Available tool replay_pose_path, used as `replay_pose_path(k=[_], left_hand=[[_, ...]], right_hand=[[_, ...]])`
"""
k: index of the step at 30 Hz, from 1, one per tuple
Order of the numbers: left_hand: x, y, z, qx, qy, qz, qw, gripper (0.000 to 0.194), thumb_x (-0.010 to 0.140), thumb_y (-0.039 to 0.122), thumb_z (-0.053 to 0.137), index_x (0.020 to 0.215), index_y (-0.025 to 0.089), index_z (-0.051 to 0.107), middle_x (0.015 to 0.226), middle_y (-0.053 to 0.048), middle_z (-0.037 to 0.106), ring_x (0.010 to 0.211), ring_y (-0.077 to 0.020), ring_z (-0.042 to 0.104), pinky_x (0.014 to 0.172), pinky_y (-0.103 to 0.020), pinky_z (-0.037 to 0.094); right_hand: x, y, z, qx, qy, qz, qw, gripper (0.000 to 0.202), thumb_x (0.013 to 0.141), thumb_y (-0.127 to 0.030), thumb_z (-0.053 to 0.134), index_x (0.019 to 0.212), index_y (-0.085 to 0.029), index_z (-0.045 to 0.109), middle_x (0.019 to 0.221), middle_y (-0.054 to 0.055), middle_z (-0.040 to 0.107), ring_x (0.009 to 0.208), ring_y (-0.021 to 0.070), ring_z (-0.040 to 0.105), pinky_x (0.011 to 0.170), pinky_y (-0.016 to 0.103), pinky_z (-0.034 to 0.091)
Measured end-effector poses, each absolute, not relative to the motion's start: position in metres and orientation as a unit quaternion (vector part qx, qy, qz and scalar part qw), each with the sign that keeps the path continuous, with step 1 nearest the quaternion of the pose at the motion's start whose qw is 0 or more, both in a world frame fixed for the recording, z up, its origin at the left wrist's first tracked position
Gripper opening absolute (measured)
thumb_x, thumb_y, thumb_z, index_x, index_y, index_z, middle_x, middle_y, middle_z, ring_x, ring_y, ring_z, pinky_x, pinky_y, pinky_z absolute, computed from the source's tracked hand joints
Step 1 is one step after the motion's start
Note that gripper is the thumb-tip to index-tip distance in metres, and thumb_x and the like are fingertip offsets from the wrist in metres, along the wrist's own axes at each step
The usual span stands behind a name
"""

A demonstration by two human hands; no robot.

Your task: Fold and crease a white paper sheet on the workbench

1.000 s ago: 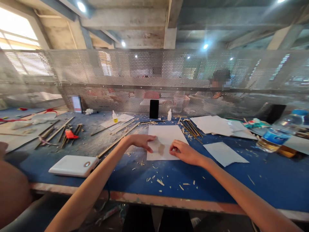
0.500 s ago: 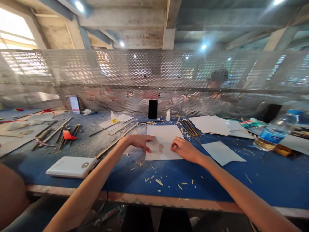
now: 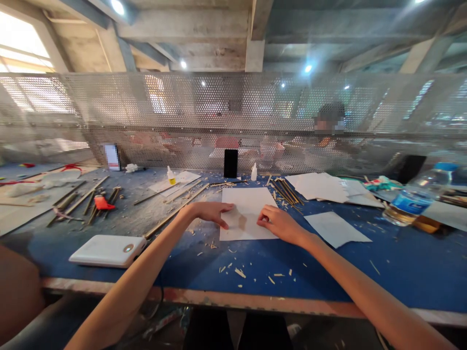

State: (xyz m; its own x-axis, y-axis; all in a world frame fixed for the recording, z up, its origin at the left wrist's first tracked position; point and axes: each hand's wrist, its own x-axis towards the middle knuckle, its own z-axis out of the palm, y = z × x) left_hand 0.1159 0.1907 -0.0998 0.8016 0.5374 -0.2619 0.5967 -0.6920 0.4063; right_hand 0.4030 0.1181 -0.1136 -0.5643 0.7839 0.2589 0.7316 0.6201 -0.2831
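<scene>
A white sheet of paper (image 3: pixel 251 199) lies flat on the blue table in front of me. My left hand (image 3: pixel 214 213) rests at its left edge, thumb and fingers apart, with nothing in its grasp. On the sheet's right side, my right hand (image 3: pixel 278 221) has its fingers curled in and thumb and fingertips together. Whatever that pinch holds, if anything, is too small or hidden to make out. Both hands cast shadows on the paper between them. Thin wood shavings (image 3: pixel 240 273) are scattered on the table nearer to me.
Left of me are a white power bank (image 3: pixel 105 250), thin sticks (image 3: pixel 175 214) and a red object (image 3: pixel 103 203). Behind the sheet stand a black phone (image 3: pixel 230 163) and a small white bottle (image 3: pixel 254 172). To the right are paper sheets (image 3: pixel 317 187) and a water bottle (image 3: pixel 414 201).
</scene>
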Motion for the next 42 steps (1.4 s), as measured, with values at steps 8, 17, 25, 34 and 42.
replay_pose_path(k=[8, 17, 25, 34, 42], left_hand=[[0.1155, 0.1919, -0.1022, 0.918, 0.308, -0.059, 0.242, 0.095, 0.074, 0.063, 0.064, 0.151, 0.019, 0.030, 0.156, -0.009, 0.023, 0.141, -0.0309, 0.024, 0.115, -0.039, 0.019], [0.1156, 0.1915, -0.1014, 0.913, 0.314, -0.058, 0.253, 0.097, 0.073, 0.064, 0.065, 0.151, 0.018, 0.029, 0.157, -0.010, 0.020, 0.142, -0.0307, 0.022, 0.115, -0.039, 0.019], [0.1169, 0.1883, -0.0983, 0.913, 0.319, -0.062, 0.246, 0.097, 0.073, 0.064, 0.064, 0.151, 0.017, 0.029, 0.157, -0.011, 0.021, 0.142, -0.0318, 0.023, 0.115, -0.040, 0.018], [0.1172, 0.1882, -0.0984, 0.913, 0.321, -0.062, 0.242, 0.096, 0.073, 0.063, 0.065, 0.151, 0.019, 0.029, 0.157, -0.010, 0.021, 0.142, -0.0316, 0.024, 0.115, -0.041, 0.019], [0.1172, 0.1880, -0.0975, 0.912, 0.319, -0.065, 0.248, 0.096, 0.074, 0.063, 0.063, 0.151, 0.018, 0.028, 0.156, -0.011, 0.020, 0.142, -0.0314, 0.023, 0.114, -0.041, 0.019]], right_hand=[[0.4055, 0.1184, -0.1120, -0.427, -0.887, 0.061, 0.165, 0.014, 0.094, -0.027, 0.057, 0.092, -0.020, 0.068, 0.094, 0.005, 0.065, 0.087, 0.0187, 0.061, 0.079, 0.031, 0.044], [0.4053, 0.1174, -0.1091, -0.418, -0.886, 0.082, 0.181, 0.012, 0.092, -0.026, 0.058, 0.091, -0.020, 0.069, 0.092, 0.005, 0.065, 0.085, 0.0177, 0.061, 0.078, 0.030, 0.044], [0.4051, 0.1157, -0.1096, -0.420, -0.877, 0.103, 0.208, 0.014, 0.085, -0.015, 0.057, 0.090, -0.020, 0.069, 0.088, 0.004, 0.065, 0.079, 0.0159, 0.060, 0.073, 0.027, 0.045], [0.4043, 0.1163, -0.1101, -0.414, -0.879, 0.101, 0.216, 0.016, 0.081, -0.011, 0.056, 0.087, -0.019, 0.069, 0.087, 0.003, 0.065, 0.077, 0.0148, 0.059, 0.072, 0.026, 0.044], [0.4034, 0.1140, -0.1069, -0.416, -0.880, 0.103, 0.204, 0.017, 0.082, -0.011, 0.055, 0.089, -0.019, 0.069, 0.088, 0.003, 0.065, 0.076, 0.0149, 0.059, 0.070, 0.027, 0.044]])
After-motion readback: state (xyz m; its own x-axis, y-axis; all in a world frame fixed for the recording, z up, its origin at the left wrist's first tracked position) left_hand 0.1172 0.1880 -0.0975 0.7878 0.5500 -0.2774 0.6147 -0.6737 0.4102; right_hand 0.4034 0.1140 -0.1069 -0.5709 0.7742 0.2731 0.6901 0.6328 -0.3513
